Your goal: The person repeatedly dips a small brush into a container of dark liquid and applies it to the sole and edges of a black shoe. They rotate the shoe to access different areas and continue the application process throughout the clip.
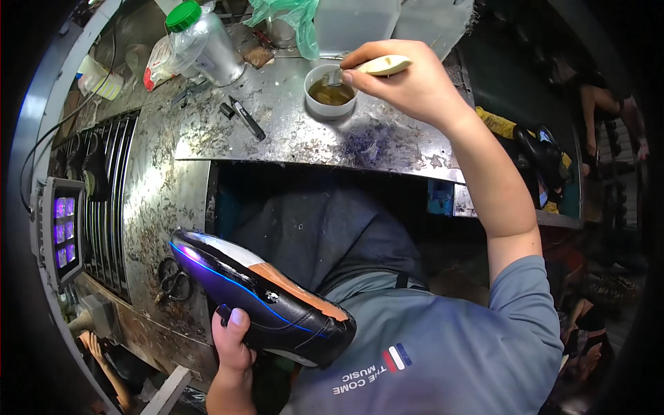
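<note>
My left hand [234,340] grips a black shoe upper [277,315] by its opening side, thumb on top. The upper appears stretched over a last, its sole side turned up and showing a tan strip [294,285] and a whitish patch near the toe. Purple light falls along its toe and edge. Up at the bench, my right hand [415,79] is closed round the pale handle of a brush [389,65]. The brush's head points down into a white bowl [332,110] of amber liquid; its bristle tips are hard to make out.
A lit purple lamp [66,232] stands at left beside a metal rack [111,207]. On the worn metal bench [283,149] are a marker [247,120], a green-lidded jar [214,48] and a white container [354,28]. Scissors [173,279] lie left. Black shoes [538,155] sit right; other people are beyond.
</note>
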Available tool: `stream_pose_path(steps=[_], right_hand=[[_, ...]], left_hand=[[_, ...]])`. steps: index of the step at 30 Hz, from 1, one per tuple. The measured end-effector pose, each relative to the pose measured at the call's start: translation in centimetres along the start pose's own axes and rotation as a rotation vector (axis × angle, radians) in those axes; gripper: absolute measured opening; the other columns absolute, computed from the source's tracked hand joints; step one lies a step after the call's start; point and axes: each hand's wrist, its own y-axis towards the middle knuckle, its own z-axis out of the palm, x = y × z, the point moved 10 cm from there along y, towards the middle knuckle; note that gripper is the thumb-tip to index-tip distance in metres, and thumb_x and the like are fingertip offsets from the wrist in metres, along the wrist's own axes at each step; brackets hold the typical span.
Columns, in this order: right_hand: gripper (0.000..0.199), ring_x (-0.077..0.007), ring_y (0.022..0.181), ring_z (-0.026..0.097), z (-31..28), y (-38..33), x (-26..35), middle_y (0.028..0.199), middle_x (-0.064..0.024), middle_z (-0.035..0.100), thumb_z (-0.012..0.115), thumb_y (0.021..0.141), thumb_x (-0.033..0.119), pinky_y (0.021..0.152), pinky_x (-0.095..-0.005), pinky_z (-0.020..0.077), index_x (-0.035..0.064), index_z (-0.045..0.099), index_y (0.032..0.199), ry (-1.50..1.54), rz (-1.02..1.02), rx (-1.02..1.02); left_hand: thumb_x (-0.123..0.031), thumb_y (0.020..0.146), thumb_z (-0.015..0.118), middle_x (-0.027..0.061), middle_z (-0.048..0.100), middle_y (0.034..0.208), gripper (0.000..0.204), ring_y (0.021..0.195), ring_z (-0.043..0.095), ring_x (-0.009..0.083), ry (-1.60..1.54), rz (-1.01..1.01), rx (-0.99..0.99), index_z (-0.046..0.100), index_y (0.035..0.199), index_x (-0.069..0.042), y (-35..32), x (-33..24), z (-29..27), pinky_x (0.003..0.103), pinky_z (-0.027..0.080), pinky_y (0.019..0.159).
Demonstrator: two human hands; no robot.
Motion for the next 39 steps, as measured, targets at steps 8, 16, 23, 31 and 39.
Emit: stream_pose_path(steps=[8,16,23,31,39], right_hand=[[0.020,-0.0301,0.087,0.073,5.6,1.2,-2.8,0.092,-0.0087,0.075,0.076,0.086,0.029,0.077,-0.0399,0.0579,0.0136,0.077,0.099,-0.468,-0.102,0.088],[0.017,-0.0284,0.088,0.073,1.2,-0.4,-0.6,0.093,-0.0068,0.075,0.074,0.086,0.030,0.076,-0.0394,0.0584,0.0168,0.077,0.097,-0.117,-0.267,-0.226],[0.019,-0.0102,0.090,0.071,0.6,-1.5,0.3,0.101,-0.0069,0.077,0.076,0.093,0.011,0.079,-0.0254,0.0554,0.0012,0.076,0.109,0.149,-0.187,-0.176],[0.017,-0.0231,0.073,0.074,4.3,-7.4,13.3,0.085,-0.0091,0.075,0.084,0.080,0.010,0.065,-0.0325,0.0594,0.0033,0.076,0.095,0.562,-0.556,0.170],[0.014,-0.0246,0.065,0.069,6.4,-8.0,16.2,0.077,-0.0067,0.069,0.080,0.079,0.013,0.055,-0.0340,0.0566,0.0071,0.074,0.090,0.548,-0.569,0.281]], left_hand=[[-0.044,0.101,0.062,0.0151,0.067,0.122,0.060,0.107,0.069,0.0252,-0.049,0.057,-0.076,0.051,0.136,0.003,0.0,0.0,0.0,0.040,0.056,0.095],[-0.043,0.101,0.061,0.0155,0.067,0.121,0.058,0.106,0.070,0.0258,-0.051,0.069,-0.122,0.051,0.135,0.004,0.2,0.1,-0.6,0.041,0.057,0.095],[-0.040,0.100,0.064,0.0160,0.066,0.123,0.060,0.109,0.069,0.0260,-0.078,0.031,-0.087,0.050,0.137,0.005,0.2,-0.3,0.1,0.040,0.056,0.097],[-0.040,0.094,0.072,0.0172,0.065,0.126,0.070,0.113,0.067,0.0270,-0.032,-0.002,-0.066,0.048,0.140,0.007,0.3,-1.5,1.4,0.041,0.055,0.100],[-0.050,0.097,0.064,0.0161,0.064,0.126,0.072,0.112,0.066,0.0250,0.145,0.009,-0.032,0.048,0.140,0.006,0.3,-2.1,2.2,0.039,0.053,0.099]])
